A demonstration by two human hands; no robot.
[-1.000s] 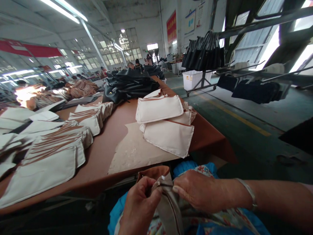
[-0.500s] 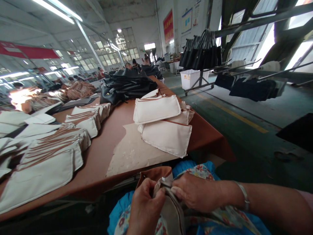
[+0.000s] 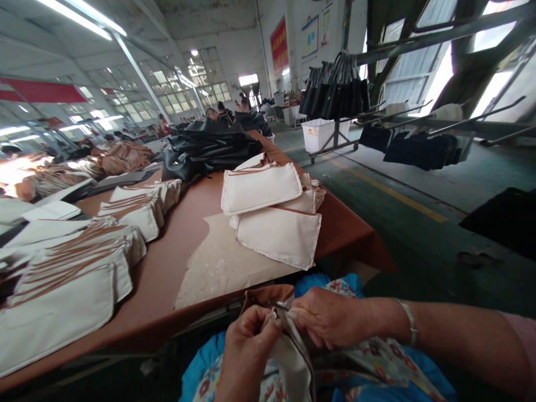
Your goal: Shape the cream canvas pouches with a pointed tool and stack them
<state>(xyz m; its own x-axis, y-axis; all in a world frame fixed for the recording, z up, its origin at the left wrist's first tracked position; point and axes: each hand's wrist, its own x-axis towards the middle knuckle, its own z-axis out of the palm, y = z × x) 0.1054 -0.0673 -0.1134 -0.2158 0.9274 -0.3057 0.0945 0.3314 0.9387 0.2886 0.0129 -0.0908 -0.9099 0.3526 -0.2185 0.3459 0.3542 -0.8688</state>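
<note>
A cream and brown fabric piece [image 3: 288, 363] lies over my lap at the bottom centre, below the table's edge. My left hand [image 3: 251, 340] is closed on the piece's edge, thumb against fingers. Just right of it, my right hand [image 3: 324, 318], with a bracelet at the wrist, is closed near the same edge. A small metallic thing [image 3: 281, 306] shows between the hands; its shape is too small to tell. The brown part [image 3: 270, 293] of the piece stands up behind the fingers. A blue floral apron [image 3: 377, 360] lies beneath.
On the brown table [image 3: 192, 209], stacked cream pieces [image 3: 276, 234] lie ahead and rows of cream pieces [image 3: 62, 312] at left. Black bags [image 3: 209, 145] are heaped behind. A rack at right holds hanging black bags [image 3: 335, 92] beside a white bin [image 3: 320, 135]. People sit far back.
The camera view has shifted slightly, so the table and background appear further left. Both hands keep their hold close together, and the fabric between them has turned a little.
</note>
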